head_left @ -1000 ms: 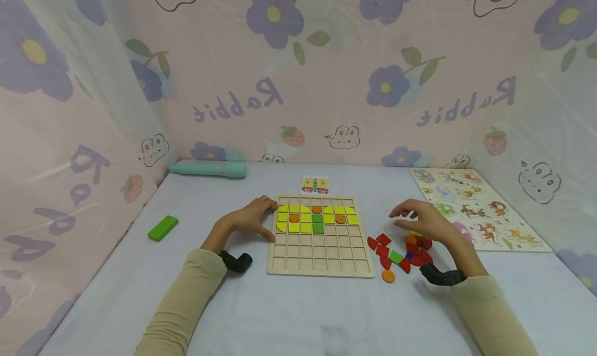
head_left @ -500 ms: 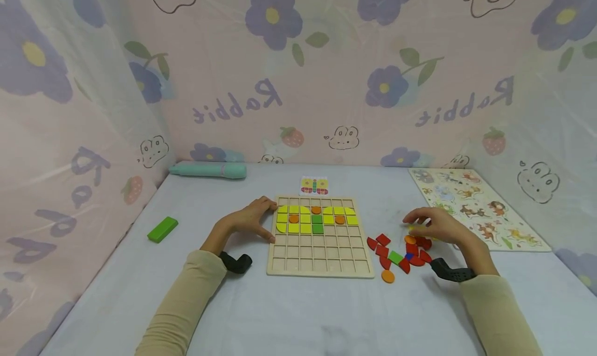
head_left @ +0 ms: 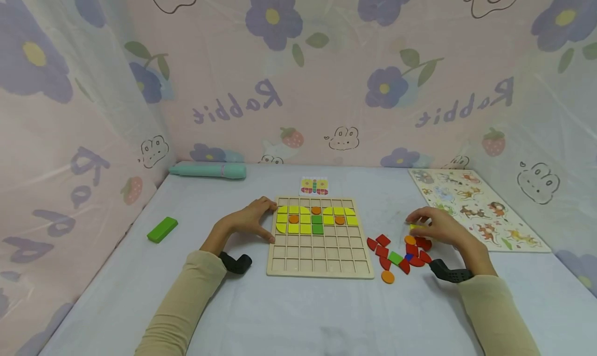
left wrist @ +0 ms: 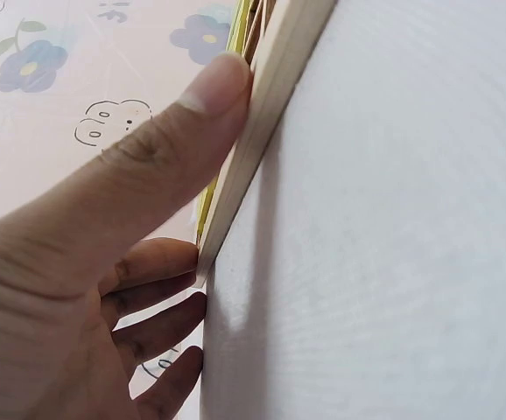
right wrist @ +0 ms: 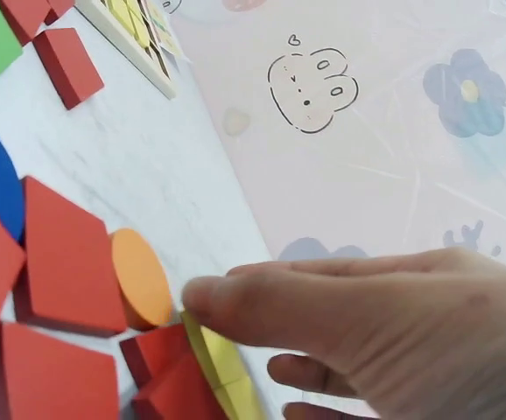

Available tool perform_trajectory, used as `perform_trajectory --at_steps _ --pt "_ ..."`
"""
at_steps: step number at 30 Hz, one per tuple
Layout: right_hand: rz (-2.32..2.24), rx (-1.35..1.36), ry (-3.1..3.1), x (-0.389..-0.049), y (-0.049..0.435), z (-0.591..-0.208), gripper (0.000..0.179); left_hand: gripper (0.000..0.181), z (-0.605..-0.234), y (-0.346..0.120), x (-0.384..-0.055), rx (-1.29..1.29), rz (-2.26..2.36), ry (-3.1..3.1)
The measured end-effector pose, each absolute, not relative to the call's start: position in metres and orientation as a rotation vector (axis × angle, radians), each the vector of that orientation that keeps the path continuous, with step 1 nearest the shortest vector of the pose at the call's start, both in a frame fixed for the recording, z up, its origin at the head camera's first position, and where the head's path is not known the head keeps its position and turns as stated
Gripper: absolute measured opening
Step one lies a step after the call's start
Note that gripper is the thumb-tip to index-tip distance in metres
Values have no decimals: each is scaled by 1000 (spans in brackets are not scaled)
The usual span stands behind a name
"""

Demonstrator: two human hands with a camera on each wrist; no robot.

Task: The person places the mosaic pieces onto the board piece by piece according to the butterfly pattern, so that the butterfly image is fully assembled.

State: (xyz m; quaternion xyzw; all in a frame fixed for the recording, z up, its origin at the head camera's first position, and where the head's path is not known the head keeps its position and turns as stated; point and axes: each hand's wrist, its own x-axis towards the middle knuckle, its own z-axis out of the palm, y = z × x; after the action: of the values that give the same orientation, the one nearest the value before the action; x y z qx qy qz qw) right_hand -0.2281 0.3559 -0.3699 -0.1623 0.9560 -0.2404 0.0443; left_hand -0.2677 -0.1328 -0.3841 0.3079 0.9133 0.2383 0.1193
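From where I stand, the right hand's (head_left: 440,226) thumb meets a yellow piece (right wrist: 217,360); whether the fingers pinch it I can't tell. It lies beside red pieces (right wrist: 71,262) and near an orange disc (right wrist: 144,278), right of the grid board (head_left: 319,252). It looks light, stiff, perhaps slick, best taken by its thin sides. The left hand (head_left: 247,218) spreads wide against the board's left edge.
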Motion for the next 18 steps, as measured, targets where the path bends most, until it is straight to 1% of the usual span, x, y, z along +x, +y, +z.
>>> perform_trajectory --at_steps 5,11,14,18 --pt "-713 -536 2932 -228 360 -371 27 87 -384 -132 -269 899 696 2667" --pt "-748 -426 2974 -231 356 -378 28 87 -385 -132 -269 911 705 2658" --pt "-800 -455 3000 -234 340 -379 28 87 -385 -132 -269 915 707 2659" --pt "-829 -621 3013 -235 305 -379 24 87 -387 -133 -270 919 713 2659"
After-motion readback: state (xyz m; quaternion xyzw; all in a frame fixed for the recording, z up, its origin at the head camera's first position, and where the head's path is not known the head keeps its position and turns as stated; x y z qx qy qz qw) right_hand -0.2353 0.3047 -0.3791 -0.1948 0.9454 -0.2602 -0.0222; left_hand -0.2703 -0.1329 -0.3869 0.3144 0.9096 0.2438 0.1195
